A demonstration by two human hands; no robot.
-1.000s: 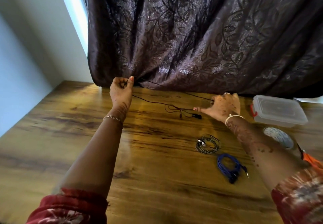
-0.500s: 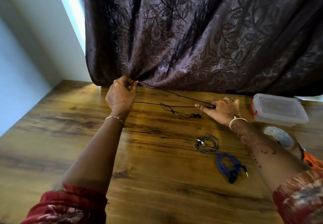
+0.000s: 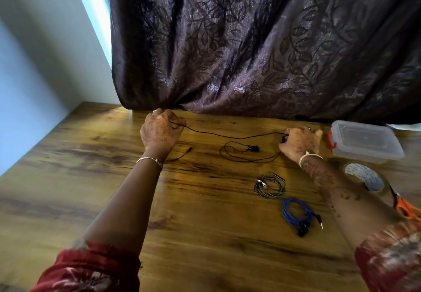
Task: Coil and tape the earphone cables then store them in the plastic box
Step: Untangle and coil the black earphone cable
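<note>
A thin black earphone cable (image 3: 227,135) is stretched across the far side of the wooden table (image 3: 193,234). My left hand (image 3: 160,132) pinches one end of it near the curtain. My right hand (image 3: 299,142) grips the other part, with loose loops and an earbud (image 3: 252,148) lying between the hands. A coiled grey earphone (image 3: 270,185) and a coiled blue earphone (image 3: 297,214) lie in front of my right forearm. The clear plastic box (image 3: 364,141) with its lid on stands at the far right.
A tape roll (image 3: 364,176) lies right of my right forearm, and orange-handled scissors (image 3: 405,207) lie at the right edge. A dark patterned curtain (image 3: 250,45) hangs along the table's back edge. A pale wall stands on the left.
Both hands have come down closer to the table top. The cable between them has slackened and more of it lies looped on the wood.
</note>
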